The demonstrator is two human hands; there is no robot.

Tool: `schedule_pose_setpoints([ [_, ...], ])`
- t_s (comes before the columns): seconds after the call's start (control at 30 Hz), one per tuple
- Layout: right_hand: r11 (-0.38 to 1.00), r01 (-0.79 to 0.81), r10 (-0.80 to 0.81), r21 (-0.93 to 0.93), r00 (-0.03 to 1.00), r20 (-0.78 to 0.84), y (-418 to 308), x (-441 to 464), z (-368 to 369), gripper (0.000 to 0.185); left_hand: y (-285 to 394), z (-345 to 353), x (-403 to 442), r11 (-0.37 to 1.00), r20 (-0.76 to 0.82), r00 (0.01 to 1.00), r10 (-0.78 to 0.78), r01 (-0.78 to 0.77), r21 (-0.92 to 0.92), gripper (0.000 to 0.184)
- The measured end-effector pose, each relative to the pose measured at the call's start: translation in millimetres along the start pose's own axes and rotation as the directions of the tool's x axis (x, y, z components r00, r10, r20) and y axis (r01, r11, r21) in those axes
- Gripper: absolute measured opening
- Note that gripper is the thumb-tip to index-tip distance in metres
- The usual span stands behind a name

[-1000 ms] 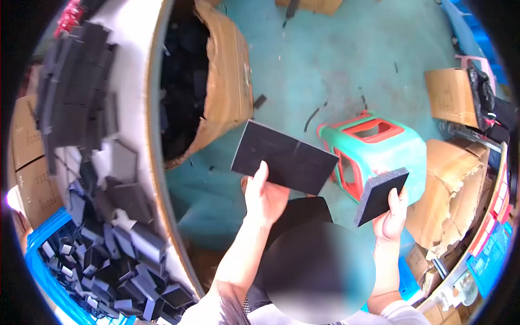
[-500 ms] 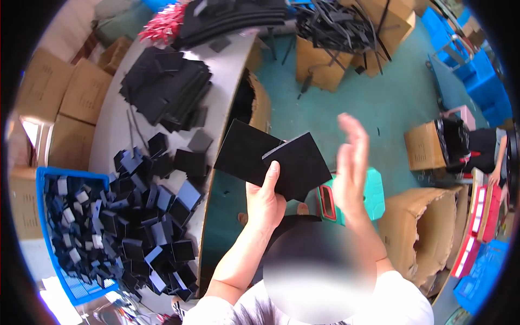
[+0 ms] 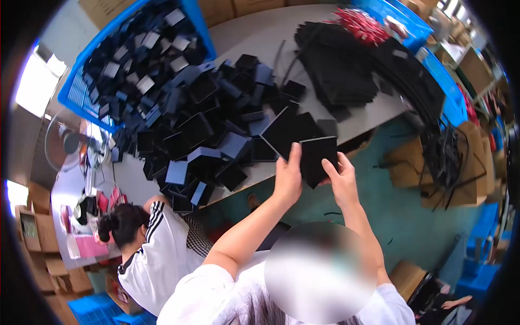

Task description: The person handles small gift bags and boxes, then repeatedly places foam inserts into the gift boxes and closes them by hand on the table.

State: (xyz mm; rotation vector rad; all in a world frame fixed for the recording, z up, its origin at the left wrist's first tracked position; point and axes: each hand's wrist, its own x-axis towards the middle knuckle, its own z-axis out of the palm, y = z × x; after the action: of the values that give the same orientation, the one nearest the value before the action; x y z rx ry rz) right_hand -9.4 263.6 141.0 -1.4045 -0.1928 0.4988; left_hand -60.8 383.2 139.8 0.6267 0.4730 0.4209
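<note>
My left hand [image 3: 288, 176] grips a black rectangular foam piece [image 3: 292, 130], thumb on its face. My right hand [image 3: 341, 176] holds the edge of a smaller, squarish black piece [image 3: 318, 157], which overlaps the lower right part of the first one. Both pieces are at the front edge of the table. Just beyond and to the left lies a heap of black foam blocks [image 3: 195, 130]. The fingers behind the pieces are partly hidden.
A blue basket [image 3: 70, 86] full of small blocks stands at the upper left. Black sheets [image 3: 341, 70] are stacked on the table [image 3: 249, 27]. A co-worker [image 3: 157, 244] sits at the lower left. Cardboard boxes [image 3: 482, 157] with black strips stand at the right.
The view has swung left to the table and heap. My right hand, apart from the pieces half a second ago, now holds the smaller one. The co-worker has come into view.
</note>
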Motion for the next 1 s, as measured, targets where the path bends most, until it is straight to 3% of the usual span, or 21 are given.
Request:
schedule_pose_setpoints([
  [0.2, 0.983, -0.161, 0.140, 0.092, 0.970, 0.200, 55, 66, 90, 0.020, 71, -84, 56, 0.996, -0.293, 0.953, 0.077, -0.086, -0.018, 0.025],
  [0.3, 0.974, -0.171, 0.150, 0.146, 0.978, 0.148, 63, 93, 119, 0.020, 88, -103, 97, 0.993, -0.247, 0.963, 0.109, -0.114, -0.007, 0.024],
  [0.43, 0.965, -0.117, 0.136, 0.236, 0.988, -0.067, 59, 114, 126, 0.021, 77, -96, 153, 0.984, -0.170, 0.974, 0.151, -0.132, 0.116, 0.021],
  [0.5, 0.959, -0.115, 0.151, 0.258, 0.981, -0.124, 57, 125, 120, 0.019, 60, -90, 178, 0.982, -0.135, 0.986, 0.093, -0.068, 0.174, 0.022],
  [0.57, 0.908, -0.188, 0.283, 0.373, 0.934, -0.219, 50, 142, 115, 0.022, 48, -82, 201, 0.990, -0.100, 0.995, -0.003, 0.017, 0.138, 0.022],
  [0.63, 0.919, -0.193, 0.287, 0.345, 0.925, -0.249, 44, 169, 113, 0.023, 43, -79, 220, 0.985, -0.049, 0.997, -0.058, 0.065, 0.163, 0.024],
  [0.7, 0.921, -0.216, 0.309, 0.323, 0.912, -0.271, 42, 193, 103, 0.025, 43, -78, 242, 0.938, -0.036, 0.974, -0.224, 0.226, 0.263, 0.025],
  [0.73, 0.948, -0.195, 0.254, 0.251, 0.939, -0.233, 46, 206, 94, 0.026, 48, -72, 247, 0.963, -0.066, 0.972, -0.224, 0.232, 0.141, 0.027],
  [0.77, 0.969, -0.164, 0.198, 0.183, 0.962, -0.186, 54, 217, 89, 0.027, 43, -69, 254, 0.962, -0.076, 0.971, -0.225, 0.234, 0.141, 0.027],
  [0.83, 0.981, -0.133, 0.163, 0.145, 0.962, -0.220, 75, 237, 87, 0.027, 25, -64, 274, 0.979, -0.292, 0.940, -0.175, 0.135, -0.152, 0.029],
  [0.87, 0.970, -0.146, 0.197, 0.192, 0.939, -0.282, 83, 242, 87, 0.028, 21, -69, 288, 0.951, -0.278, 0.922, -0.269, 0.208, -0.229, 0.031],
  [1.0, 0.912, -0.232, 0.368, 0.338, 0.826, -0.426, 104, 272, 64, 0.036, 14, -79, 328, 0.962, -0.323, 0.906, -0.273, 0.252, -0.105, 0.026],
])
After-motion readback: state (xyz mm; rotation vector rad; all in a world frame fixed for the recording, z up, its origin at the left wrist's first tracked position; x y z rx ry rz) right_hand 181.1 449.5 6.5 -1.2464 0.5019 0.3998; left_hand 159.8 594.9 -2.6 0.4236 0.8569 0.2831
